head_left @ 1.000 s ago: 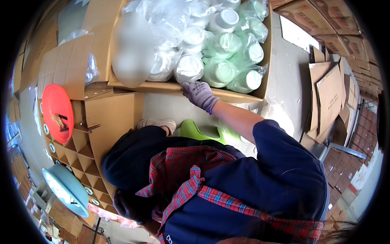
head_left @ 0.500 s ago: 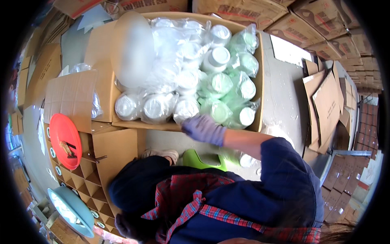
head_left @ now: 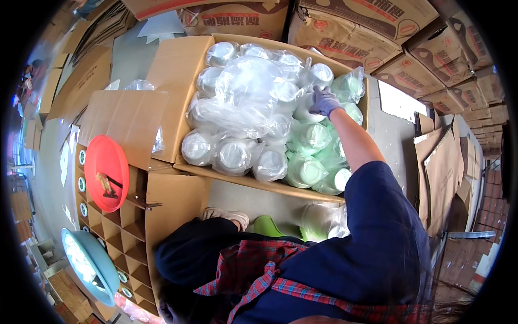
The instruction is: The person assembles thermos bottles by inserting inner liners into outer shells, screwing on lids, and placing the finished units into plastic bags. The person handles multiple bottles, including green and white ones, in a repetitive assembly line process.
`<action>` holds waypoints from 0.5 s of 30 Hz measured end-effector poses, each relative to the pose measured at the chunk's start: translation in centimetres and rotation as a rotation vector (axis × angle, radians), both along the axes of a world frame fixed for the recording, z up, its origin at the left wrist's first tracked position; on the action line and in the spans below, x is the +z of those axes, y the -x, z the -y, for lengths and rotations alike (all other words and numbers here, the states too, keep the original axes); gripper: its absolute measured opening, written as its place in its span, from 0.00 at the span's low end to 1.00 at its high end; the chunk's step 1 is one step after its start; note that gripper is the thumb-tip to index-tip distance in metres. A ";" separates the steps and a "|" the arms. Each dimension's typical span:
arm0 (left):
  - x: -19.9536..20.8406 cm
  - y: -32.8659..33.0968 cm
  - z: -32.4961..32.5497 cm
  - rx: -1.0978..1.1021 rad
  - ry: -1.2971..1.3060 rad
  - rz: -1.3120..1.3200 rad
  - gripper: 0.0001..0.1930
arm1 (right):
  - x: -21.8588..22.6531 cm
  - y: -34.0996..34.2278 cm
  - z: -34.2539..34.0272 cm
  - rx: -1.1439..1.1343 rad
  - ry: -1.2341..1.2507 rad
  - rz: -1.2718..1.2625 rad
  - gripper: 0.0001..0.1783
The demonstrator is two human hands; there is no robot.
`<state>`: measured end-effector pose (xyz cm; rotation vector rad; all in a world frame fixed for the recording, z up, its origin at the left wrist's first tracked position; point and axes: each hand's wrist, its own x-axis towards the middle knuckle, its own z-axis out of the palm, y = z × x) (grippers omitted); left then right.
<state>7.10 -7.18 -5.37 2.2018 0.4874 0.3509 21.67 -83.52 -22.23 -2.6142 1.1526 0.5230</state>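
Observation:
My right hand [head_left: 325,101], in a pale purple glove, reaches to the far right part of a large open cardboard box [head_left: 181,108]. Its fingers are bent over a white round-ended container [head_left: 306,108], covering part of it. Packed around that are several similar white containers [head_left: 270,163] in clear plastic bags and several pale green ones [head_left: 311,138] along the right side. Loose clear plastic [head_left: 245,86] lies over the middle ones. Only a dim bit of my left hand [head_left: 166,312] shows at the lower edge, beside my dark clothing; its fingers are hidden.
On the left, a divided cardboard carton [head_left: 110,232] bears a red dish [head_left: 108,186] with a small tool in it and a blue-grey basin [head_left: 105,264]. A green stool [head_left: 267,227] stands near my foot. Stacked cartons [head_left: 350,48] line the back; flattened cardboard [head_left: 440,167] leans at right.
My right hand has moved from the near edge of the box up and away to the far right, onto a white container. The whole view has shifted slightly.

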 end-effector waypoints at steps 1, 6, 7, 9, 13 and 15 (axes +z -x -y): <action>-0.2 0.1 -0.3 0.001 0.002 0.009 0.13 | 0.8 -0.1 0.4 -0.034 -0.005 0.044 0.60; -0.2 1.3 -2.4 -0.032 -0.008 0.059 0.13 | 14.5 2.1 -0.1 0.013 0.218 0.300 0.55; -0.4 1.3 -2.7 -0.063 0.007 0.096 0.13 | 16.1 2.6 1.1 -0.007 0.224 0.311 0.57; -0.8 1.3 -3.5 -0.143 0.043 0.188 0.13 | 15.1 3.8 3.7 0.172 0.143 0.140 0.55; -0.4 1.5 -0.4 0.008 -0.119 -0.029 0.10 | 4.5 2.1 1.6 0.222 -0.638 0.149 0.44; -1.8 4.9 -3.1 0.074 -0.126 0.085 0.09 | 1.7 -1.1 -2.5 0.104 -0.571 0.005 0.41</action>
